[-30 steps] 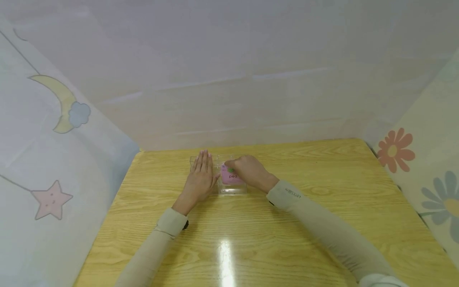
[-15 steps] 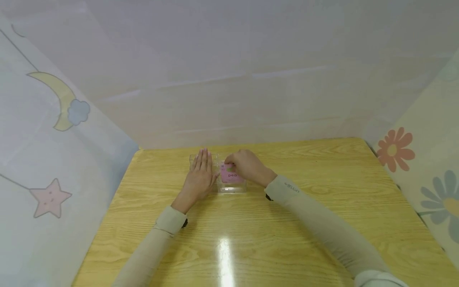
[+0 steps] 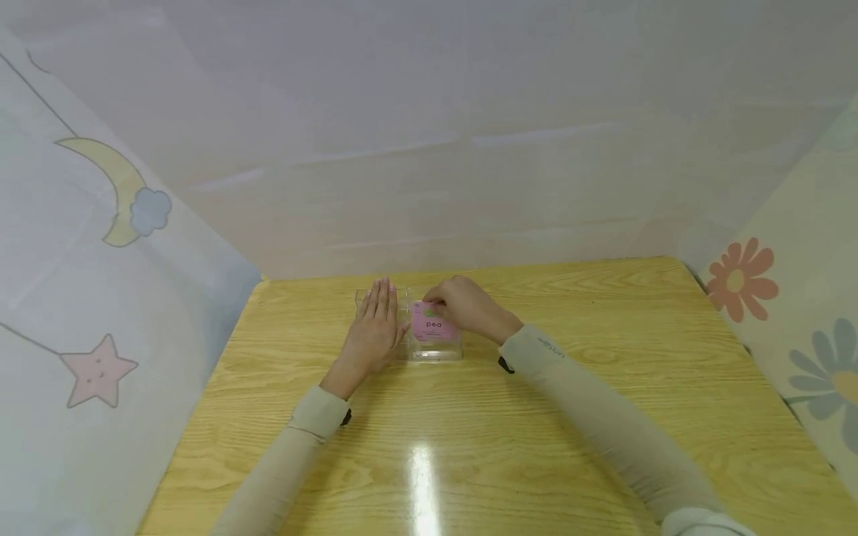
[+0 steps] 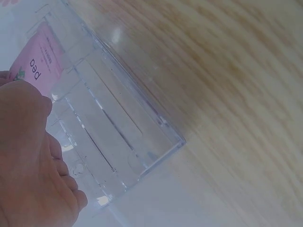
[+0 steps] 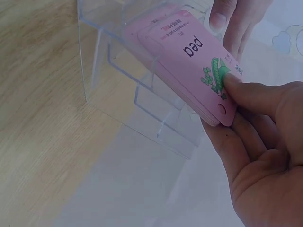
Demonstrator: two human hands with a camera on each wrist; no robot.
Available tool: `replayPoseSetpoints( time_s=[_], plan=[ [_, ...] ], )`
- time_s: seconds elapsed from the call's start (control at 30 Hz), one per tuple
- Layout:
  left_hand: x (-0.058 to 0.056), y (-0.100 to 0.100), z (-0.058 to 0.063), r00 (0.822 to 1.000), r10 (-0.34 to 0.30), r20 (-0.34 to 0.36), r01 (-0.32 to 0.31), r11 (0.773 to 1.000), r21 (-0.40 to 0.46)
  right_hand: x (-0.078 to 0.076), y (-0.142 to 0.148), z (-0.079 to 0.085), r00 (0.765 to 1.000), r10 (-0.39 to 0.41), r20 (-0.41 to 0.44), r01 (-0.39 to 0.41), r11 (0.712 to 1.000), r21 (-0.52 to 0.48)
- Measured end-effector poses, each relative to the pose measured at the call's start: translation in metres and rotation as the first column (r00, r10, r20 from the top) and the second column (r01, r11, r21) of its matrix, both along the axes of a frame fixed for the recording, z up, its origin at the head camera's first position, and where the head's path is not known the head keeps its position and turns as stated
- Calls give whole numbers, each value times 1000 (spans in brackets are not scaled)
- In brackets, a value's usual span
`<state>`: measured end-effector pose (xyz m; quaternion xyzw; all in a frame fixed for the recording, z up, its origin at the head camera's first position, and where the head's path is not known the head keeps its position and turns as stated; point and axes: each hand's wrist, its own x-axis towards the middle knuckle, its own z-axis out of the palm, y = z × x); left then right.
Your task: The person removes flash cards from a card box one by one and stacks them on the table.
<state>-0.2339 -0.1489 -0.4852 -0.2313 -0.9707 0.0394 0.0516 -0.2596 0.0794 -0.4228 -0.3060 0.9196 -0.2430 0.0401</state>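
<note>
A clear plastic tiered holder point(image 3: 436, 356) stands near the table's far edge. Pink flash cards point(image 5: 175, 47), the front one printed "pea" with a green pea pod, lean in its right section. My right hand point(image 3: 472, 311) pinches the stack at its upper edge, thumb on the front face and fingers behind, as the right wrist view shows. My left hand point(image 3: 372, 333) lies over the holder's left section with its fingers straight. In the left wrist view, bare tiers of the holder point(image 4: 116, 101) show beside the left hand point(image 4: 33, 156).
The wood-grain table point(image 3: 536, 447) extends toward me and to both sides. A pale wall sheet point(image 3: 429, 186) rises close behind the holder. Printed side panels stand left, with a moon point(image 3: 117, 186) and star point(image 3: 99, 372), and right, with flowers point(image 3: 740, 279).
My right hand has shifted slightly at the cards' top edge, and more of the front card's upper part shows. The left hand stays in place on the holder.
</note>
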Motion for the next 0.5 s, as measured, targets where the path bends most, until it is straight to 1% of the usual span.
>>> replayPoseSetpoints(
  time_s=[0.1, 0.2, 0.37, 0.5],
  plan=[
    [0, 0, 0, 1000, 4, 9, -4, 1000, 6, 0, 2, 2, 1000, 17, -2, -17, 1000, 10],
    [2, 0, 1, 1000, 9, 19, -9, 1000, 15, 1, 4, 3, 1000, 16, -15, -16, 1000, 13],
    [2, -1, 1, 1000, 7, 20, -7, 1000, 17, 1, 7, 6, 998, -18, -64, 19, 1000, 12],
    [2, -1, 1, 1000, 0, 5, 0, 1000, 14, 1, 8, 8, 994, -37, -106, 37, 999, -6]
  ],
)
